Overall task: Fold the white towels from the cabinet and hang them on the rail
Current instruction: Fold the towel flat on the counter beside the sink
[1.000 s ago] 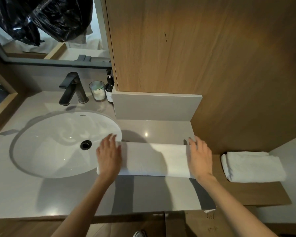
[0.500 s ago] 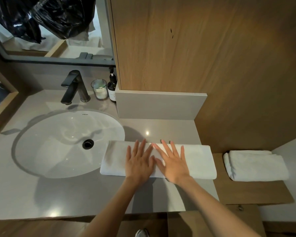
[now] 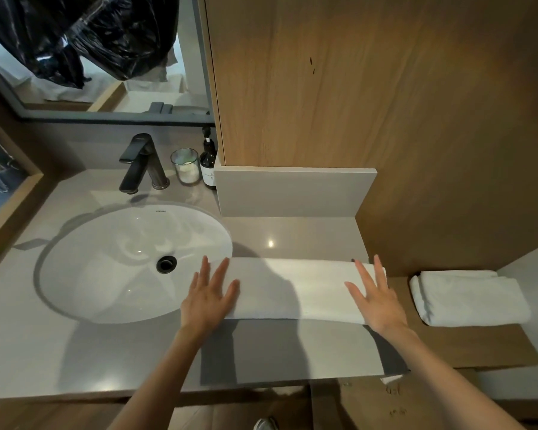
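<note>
Nearest, right of the sink [image 3: 75,293] and in over the front edge of the grey counter [image 3: 106,352]: two bare forearms. Flat on the left end of the long folded white towel [image 3: 295,290], right at the sink's right rim: the left hand [image 3: 210,301], fingers straight and spread, gripping nothing. Flat likewise on the towel's other end, farther right of the sink: the right hand [image 3: 376,301], palm down, fingers straight and apart, nothing pinched. Lies as a narrow band on the counter, running rightward from the sink's rim.

Farther right of the sink still, on a lower wooden shelf [image 3: 479,346]: a second white towel [image 3: 469,297], folded into a thick pad, apart from the long one and untouched.

Behind and right of the sink: a grey upstand block [image 3: 292,193] under a tall wooden panel [image 3: 354,88]. Directly behind the sink: a dark faucet [image 3: 142,162]; behind its right back edge, a clear glass [image 3: 185,166] and a dark pump bottle [image 3: 208,164], side by side.

Farthest, above and behind the sink: a mirror [image 3: 143,97], with black plastic sheeting [image 3: 90,32] across its top.
</note>
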Available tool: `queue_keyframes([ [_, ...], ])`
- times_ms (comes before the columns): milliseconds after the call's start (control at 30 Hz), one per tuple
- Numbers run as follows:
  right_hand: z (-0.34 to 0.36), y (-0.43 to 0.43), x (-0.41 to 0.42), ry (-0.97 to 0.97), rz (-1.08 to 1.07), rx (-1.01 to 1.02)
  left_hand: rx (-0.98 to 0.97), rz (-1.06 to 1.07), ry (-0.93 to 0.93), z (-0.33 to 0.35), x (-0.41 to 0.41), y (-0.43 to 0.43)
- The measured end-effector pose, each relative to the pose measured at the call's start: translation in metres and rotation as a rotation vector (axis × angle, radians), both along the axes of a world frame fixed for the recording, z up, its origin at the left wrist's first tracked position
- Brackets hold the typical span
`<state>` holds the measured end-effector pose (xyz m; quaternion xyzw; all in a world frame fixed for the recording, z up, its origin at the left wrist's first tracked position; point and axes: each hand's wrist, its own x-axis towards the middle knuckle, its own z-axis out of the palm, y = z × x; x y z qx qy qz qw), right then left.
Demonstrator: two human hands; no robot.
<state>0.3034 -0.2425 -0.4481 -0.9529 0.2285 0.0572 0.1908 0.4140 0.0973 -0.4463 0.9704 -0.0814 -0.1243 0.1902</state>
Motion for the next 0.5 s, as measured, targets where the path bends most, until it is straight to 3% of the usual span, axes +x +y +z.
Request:
queue_keyframes([
  [133,0.004,0.007,-0.009,-0.098,-0.11,0.116,-0.148,0.105,0.079,0.0,0.003,0.007],
  [300,0.003,0.013,-0.021,-0.161,-0.228,0.077,-0.435,0.19,0.029,0.0,-0.008,0.01],
  [500,0.01,0.018,-0.033,-0.2,-0.243,0.174,-0.621,0.262,-0.059,0.005,-0.012,0.01],
])
